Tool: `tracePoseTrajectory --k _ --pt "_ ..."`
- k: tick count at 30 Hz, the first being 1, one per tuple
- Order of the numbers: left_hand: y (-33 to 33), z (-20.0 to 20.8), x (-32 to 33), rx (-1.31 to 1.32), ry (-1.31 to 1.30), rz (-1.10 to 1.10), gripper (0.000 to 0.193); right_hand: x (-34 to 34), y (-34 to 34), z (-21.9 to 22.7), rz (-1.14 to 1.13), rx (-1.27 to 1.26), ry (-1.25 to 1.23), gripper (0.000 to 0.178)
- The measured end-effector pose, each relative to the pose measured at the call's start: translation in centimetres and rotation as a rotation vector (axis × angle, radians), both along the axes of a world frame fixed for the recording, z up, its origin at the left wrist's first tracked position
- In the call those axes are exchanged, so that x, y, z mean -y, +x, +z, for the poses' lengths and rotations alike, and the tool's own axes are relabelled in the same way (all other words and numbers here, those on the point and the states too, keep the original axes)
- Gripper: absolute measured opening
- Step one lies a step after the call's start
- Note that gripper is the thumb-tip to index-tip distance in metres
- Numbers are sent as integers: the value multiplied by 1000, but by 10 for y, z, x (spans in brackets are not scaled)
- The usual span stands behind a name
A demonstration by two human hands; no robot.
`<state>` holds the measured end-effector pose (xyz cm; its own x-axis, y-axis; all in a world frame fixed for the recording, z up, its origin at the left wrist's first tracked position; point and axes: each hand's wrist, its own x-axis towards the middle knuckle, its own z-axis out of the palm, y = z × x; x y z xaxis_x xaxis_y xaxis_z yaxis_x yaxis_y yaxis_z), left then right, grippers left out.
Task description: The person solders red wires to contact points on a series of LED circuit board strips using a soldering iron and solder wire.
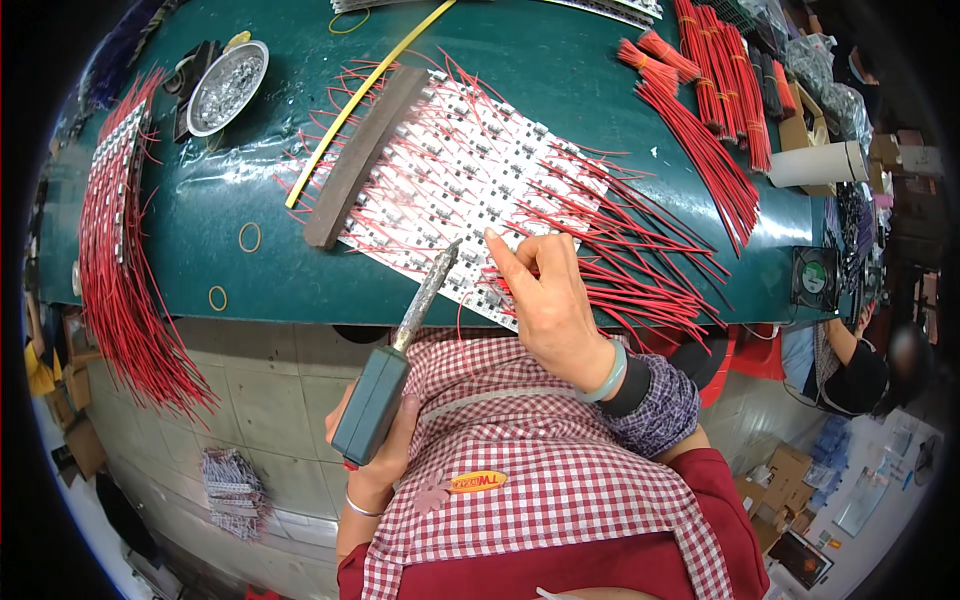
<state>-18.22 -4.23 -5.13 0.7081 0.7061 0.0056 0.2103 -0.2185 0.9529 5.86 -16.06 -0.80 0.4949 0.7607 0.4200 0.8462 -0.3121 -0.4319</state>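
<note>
Two hands work: our left hand (385,435) wraps the soldering iron (374,400), tip (450,255) toward one o'clock; our right hand (555,300) bends over the circuit-board panel (478,185) at twelve, fingers partly curled, on what we cannot tell. We should steady each red wire (650,298) before applying heat.

Short lettering, red, on a yellow oval badge (478,482), worn on the red-and-white checked apron (570,480). Round green label (815,273) at hub of black fan (800,290), right end of worktop (270,285); pale marking on it, too small to read. White circuit boards (484,190): any print too tiny to make out.
</note>
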Motion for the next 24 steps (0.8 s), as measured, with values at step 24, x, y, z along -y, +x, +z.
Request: tracePoseTrajectory --k 24 --pt "6 9 -4 71 90 -78 20 2 -12 -10 -23 -6 68 44"
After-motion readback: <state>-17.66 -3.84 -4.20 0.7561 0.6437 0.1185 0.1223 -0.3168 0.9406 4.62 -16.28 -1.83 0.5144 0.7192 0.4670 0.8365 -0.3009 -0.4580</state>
